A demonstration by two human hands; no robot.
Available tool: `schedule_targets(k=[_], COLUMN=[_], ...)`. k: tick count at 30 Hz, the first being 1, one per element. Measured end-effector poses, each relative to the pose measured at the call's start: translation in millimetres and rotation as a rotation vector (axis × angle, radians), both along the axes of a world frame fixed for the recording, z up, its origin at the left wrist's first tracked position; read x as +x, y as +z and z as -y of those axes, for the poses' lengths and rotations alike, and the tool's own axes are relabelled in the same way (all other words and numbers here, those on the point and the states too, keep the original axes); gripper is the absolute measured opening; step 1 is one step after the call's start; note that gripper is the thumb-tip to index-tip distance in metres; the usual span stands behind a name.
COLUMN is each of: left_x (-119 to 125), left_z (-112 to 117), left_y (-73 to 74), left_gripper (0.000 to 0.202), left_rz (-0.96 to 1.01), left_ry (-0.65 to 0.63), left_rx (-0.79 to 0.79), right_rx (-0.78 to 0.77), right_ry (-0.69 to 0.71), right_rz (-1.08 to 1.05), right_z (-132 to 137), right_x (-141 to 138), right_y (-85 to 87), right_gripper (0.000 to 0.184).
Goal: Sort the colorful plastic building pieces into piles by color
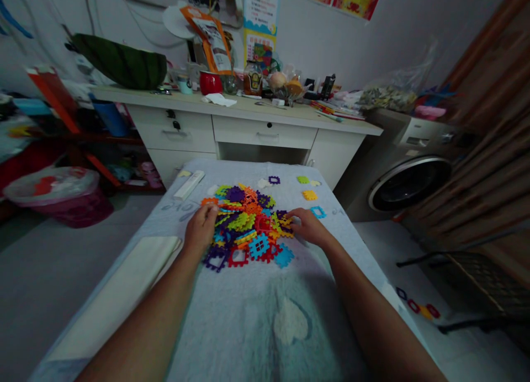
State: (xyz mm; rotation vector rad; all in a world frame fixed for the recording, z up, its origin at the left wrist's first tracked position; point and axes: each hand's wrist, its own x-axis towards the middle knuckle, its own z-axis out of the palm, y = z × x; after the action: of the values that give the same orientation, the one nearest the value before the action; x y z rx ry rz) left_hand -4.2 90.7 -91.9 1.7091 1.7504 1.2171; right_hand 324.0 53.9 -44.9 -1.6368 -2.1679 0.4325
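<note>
You are holding both forearms out over a pale blue cloth (232, 321), one on each side of a loose pile of toothed plastic tiles (242, 222). The pile is lying in the middle of the cloth, between your two hands, with purple, orange, red, yellow, green and blue pieces overlapping and tilting every way.

Your left hand (201, 226) is resting at the pile's left edge, its fingers curling in toward the thumb beside some orange pieces; whether they are gripping one, I cannot tell. Your right hand (309, 227) is standing at the right edge, partly open, its bent fingers touching yellow and purple pieces there (I cannot tell if any is actually being pinched).

Along the near side of the pile, a light blue windowed tile (259, 247) is leaning over its neighbours, and a solid blue tile (284, 255) is lying at the right corner. Farther off, a green tile (303, 179) and a yellow-orange tile (309, 195) are lying apart from the pile, beyond your right hand. A white oblong object (189, 185) is lying beyond your left hand, near the far left of the cloth.

Behind all this, a white desk (182, 128) is standing against the wall, with a red pot (211, 83) and a jar (252, 79) sitting on top, and a washing machine (372, 144) is standing to its right
</note>
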Motion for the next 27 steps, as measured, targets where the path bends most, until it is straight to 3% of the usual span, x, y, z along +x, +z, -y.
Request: schedule_targets(k=[6, 11, 14, 16, 19, 23, 27], left_x=[0, 0, 1, 1, 0, -1, -2], left_z=[1, 2, 2, 2, 0, -2, -3], left_y=[1.4, 2.8, 3.0, 2.3, 0.3, -2.0, -2.5], left_gripper=[0.041, 0.041, 0.040, 0.039, 0.038, 0.036, 0.034], left_rz=[-0.009, -0.014, -0.015, -0.011, -0.008, -0.006, -0.009], left_ry=[-0.010, -0.009, -0.014, -0.018, -0.018, -0.021, -0.027], left_rx=[-0.015, -0.024, -0.027, -0.026, -0.017, -0.012, -0.019], right_rx=[0.048, 0.062, 0.038, 0.050, 0.046, 0.047, 0.028], right_ry=[-0.087, -0.028, -0.076, -0.163, -0.404, -0.750, -0.824], right_rz=[0.045, -0.176, -0.347, -0.476, -0.687, -0.728, -0.671], right_z=[4, 0, -10, -21, -41, -70, -94], right_x=[-8, 11, 29, 42, 63, 84, 94], right_y=[-13.7, -10.1, -1.8, 2.2, 3.6, -0.1, -5.4], right_gripper=[0.022, 0.014, 0.009, 0.009, 0.010, 0.004, 0.003])
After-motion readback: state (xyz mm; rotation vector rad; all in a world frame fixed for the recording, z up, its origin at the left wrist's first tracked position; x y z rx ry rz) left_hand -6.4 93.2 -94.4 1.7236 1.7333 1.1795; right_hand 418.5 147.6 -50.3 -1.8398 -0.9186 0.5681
